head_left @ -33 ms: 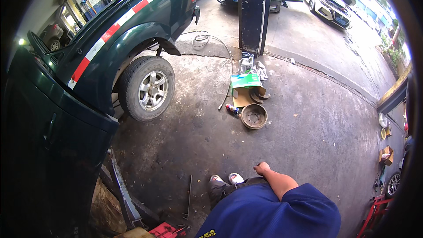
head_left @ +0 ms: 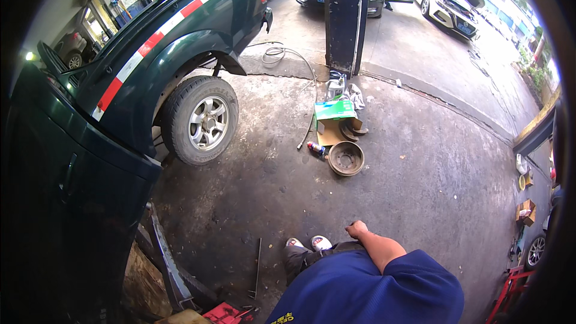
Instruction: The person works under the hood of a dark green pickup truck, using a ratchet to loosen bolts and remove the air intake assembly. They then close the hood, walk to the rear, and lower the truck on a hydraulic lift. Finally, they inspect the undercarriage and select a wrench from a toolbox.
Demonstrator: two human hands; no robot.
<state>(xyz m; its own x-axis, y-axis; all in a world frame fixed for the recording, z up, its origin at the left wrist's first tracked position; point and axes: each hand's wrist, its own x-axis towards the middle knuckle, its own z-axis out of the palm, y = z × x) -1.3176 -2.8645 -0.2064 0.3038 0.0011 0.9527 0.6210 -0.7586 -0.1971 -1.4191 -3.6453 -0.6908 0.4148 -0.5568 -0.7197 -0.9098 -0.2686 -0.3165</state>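
My right hand (head_left: 357, 228) hangs in front of my body, above the shoes on my feet, with its bare forearm coming out of a blue sleeve. Its fingers are curled in; what they hold, if anything, is too small to make out. My left hand is out of sight. Farther ahead on the floor lies a rusty brake drum (head_left: 346, 158). Beside it are a small spray can (head_left: 316, 148), an opened green and brown cardboard box (head_left: 334, 110) and curved brake shoes (head_left: 350, 129). To the left stands a dark green pickup (head_left: 180, 48) with its rear wheel (head_left: 208, 122) on.
A dark pillar (head_left: 343, 18) rises behind the box, with a plastic jug (head_left: 335, 87) at its foot. An air hose (head_left: 313, 102) trails over the floor. A thin metal bar (head_left: 258, 270) lies near my feet. A white car (head_left: 450, 6) with raised hood is outside.
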